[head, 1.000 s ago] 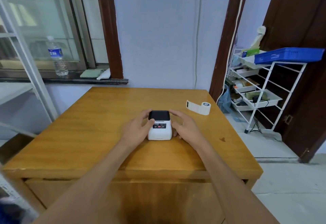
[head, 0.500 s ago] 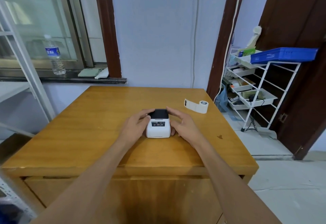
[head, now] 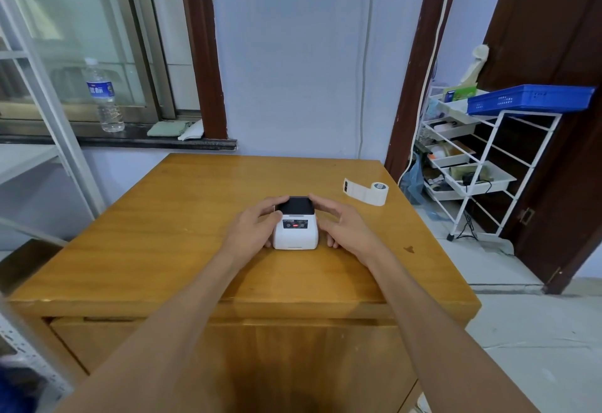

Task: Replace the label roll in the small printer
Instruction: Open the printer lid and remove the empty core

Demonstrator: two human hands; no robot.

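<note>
A small white printer [head: 295, 232] with a black lid stands near the middle of the wooden table [head: 169, 230]. Its lid is down. My left hand [head: 253, 229] grips its left side, thumb resting on the top edge by the lid. My right hand [head: 342, 225] cups its right side, fingers reaching the lid's far corner. A white label roll [head: 369, 192], a strip of it unrolled to the left, lies on the table to the back right, apart from both hands.
A white wire rack [head: 482, 165] with trays and a blue basket [head: 527, 99] stands right of the table by a dark door. A water bottle [head: 104, 96] stands on the window sill at the left. A metal shelf frame [head: 49, 113] rises at the left.
Both hands have closed in around the printer's sides, fingers moving up onto the lid edge. The printer and the label roll have stayed in place.
</note>
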